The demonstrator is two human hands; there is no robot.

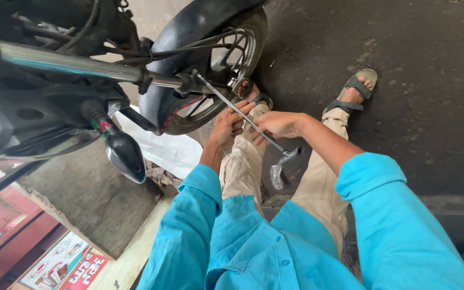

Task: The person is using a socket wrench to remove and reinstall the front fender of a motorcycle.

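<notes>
I see my right hand [277,124] wrapped around the shaft of a long metal wrench [243,115], fingers closed on it about midway along. My left hand [226,126] sits just left of it, fingers curled against the same shaft, though I cannot tell how firmly they grip. The wrench runs diagonally: its far end meets the axle [189,81] at the hub of the wheel [226,59], and its near end, with a bent handle, hangs over my knees. The wheel stands far and left of centre, under a black mudguard [189,32]. A chrome exhaust pipe [65,63] runs across the far left. A black turn signal [124,153] hangs left of my hands. My sandalled feet [353,91] rest on the dark floor [430,107], far right. Blue sleeves [189,225] cover my arms.
</notes>
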